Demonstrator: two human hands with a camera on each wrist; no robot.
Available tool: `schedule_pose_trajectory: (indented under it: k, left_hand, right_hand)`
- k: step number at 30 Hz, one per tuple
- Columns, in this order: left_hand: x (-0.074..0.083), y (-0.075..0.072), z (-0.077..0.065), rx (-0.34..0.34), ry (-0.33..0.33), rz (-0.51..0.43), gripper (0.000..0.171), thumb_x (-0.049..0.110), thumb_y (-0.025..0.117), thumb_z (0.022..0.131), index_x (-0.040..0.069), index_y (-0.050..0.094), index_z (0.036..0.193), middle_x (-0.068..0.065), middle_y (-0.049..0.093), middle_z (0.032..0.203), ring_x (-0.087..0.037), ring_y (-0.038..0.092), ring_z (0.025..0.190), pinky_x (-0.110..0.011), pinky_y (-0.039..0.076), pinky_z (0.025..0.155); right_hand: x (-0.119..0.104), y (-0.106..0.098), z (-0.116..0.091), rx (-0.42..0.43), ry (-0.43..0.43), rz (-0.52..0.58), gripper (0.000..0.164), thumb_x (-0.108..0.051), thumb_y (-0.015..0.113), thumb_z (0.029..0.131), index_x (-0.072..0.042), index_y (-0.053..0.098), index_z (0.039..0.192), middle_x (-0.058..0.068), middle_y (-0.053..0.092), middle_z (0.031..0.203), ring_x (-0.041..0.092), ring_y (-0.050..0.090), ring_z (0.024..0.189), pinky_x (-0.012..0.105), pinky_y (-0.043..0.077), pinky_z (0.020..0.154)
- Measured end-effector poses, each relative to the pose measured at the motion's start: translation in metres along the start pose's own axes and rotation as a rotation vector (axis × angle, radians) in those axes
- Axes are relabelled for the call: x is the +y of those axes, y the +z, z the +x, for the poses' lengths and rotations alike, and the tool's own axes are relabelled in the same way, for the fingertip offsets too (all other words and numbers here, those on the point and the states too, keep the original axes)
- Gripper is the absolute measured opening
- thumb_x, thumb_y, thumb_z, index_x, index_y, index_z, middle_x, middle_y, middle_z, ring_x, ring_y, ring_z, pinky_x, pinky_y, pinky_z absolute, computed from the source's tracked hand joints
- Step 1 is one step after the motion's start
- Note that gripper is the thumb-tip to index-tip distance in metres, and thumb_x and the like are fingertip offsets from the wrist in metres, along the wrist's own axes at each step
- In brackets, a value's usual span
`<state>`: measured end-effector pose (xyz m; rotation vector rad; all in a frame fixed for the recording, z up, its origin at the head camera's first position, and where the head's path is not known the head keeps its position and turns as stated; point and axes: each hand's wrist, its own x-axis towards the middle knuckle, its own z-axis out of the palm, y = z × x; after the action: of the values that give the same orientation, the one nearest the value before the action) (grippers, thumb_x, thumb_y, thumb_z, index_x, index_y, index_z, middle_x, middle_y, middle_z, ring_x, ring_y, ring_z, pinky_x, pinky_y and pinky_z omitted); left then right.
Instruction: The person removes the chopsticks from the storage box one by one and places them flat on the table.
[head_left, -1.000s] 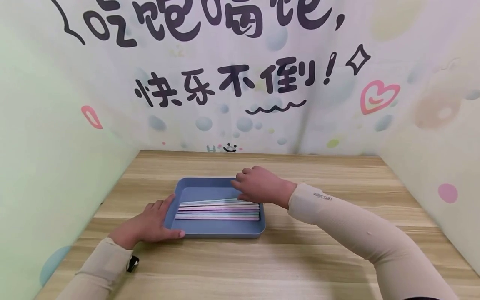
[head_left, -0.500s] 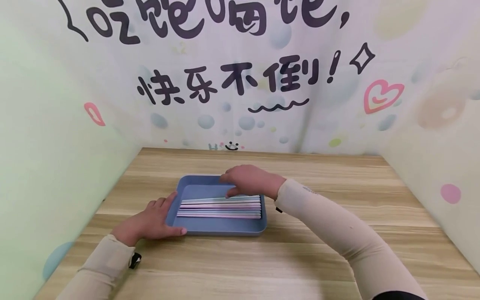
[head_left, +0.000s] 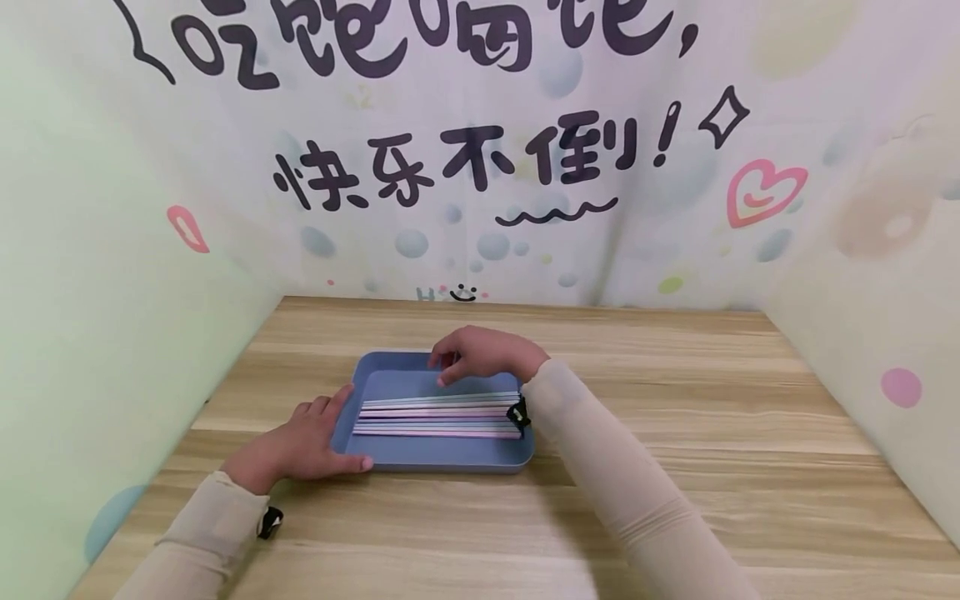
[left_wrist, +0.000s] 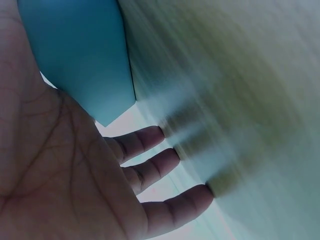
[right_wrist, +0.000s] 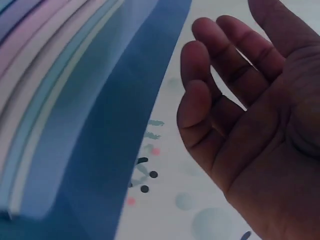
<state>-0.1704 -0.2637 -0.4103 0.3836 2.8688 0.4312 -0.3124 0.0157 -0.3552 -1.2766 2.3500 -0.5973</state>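
A blue-grey shallow tray (head_left: 450, 467) lies on the table with a row of thin pastel sticks (head_left: 435, 417) inside, placed lengthwise. My left hand (head_left: 292, 446) spreads along the tray's left end, thumb at the front rim. In the left wrist view, three extended fingers (left_wrist: 175, 207) reach down to the tabletop beside the tray wall (left_wrist: 80, 60). Over the tray's back part hovers my right hand (head_left: 487, 352), fingers loosely bent. The right wrist view shows nothing in that hand (right_wrist: 250, 125); the sticks (right_wrist: 40, 85) are apart from it.
The wooden table (head_left: 675, 417) stretches out on both sides of the tray. A printed cloth wall (head_left: 480, 167) stands behind it, with side walls at left and right. A small black piece (head_left: 519, 412) at my right wrist hides the sticks' right ends.
My right hand has moved left across the tray's back part, its forearm swinging left too. The left hand keeps its place at the tray, and the sticks look unmoved.
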Motion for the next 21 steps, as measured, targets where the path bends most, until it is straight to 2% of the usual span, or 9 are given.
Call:
schedule_pose_trajectory:
  k: [9,15,21]
  left_hand:
    - [0.001,-0.001,-0.001,-0.013,-0.02,0.006,0.125,0.074,0.069,0.074,-0.006,0.014,0.153,-0.036,0.037,0.14,-0.054,0.037,0.122,-0.064,0.041,0.093]
    - [0.0,-0.002,-0.002,-0.02,-0.031,0.01,0.123,0.072,0.069,0.075,-0.006,0.014,0.153,-0.036,0.037,0.14,-0.054,0.036,0.123,-0.065,0.042,0.092]
    - [-0.001,-0.001,-0.002,-0.017,-0.03,-0.002,0.123,0.073,0.069,0.075,-0.005,0.014,0.154,-0.036,0.037,0.14,-0.054,0.036,0.124,-0.064,0.041,0.093]
  right_hand:
    - [0.012,0.029,0.013,0.076,0.054,0.128,0.032,-0.023,0.072,0.093,-0.009,0.069,0.122,-0.003,0.064,0.094,0.015,0.056,0.087,0.026,0.047,0.077]
    - [0.016,0.044,0.02,0.141,0.039,0.179,0.027,-0.02,0.071,0.094,-0.009,0.07,0.119,-0.002,0.064,0.09,0.014,0.055,0.081,0.026,0.046,0.072]
    - [0.016,0.053,0.023,0.161,0.046,0.151,0.024,-0.02,0.072,0.093,-0.012,0.071,0.116,-0.005,0.063,0.087,0.011,0.055,0.077,0.024,0.046,0.071]
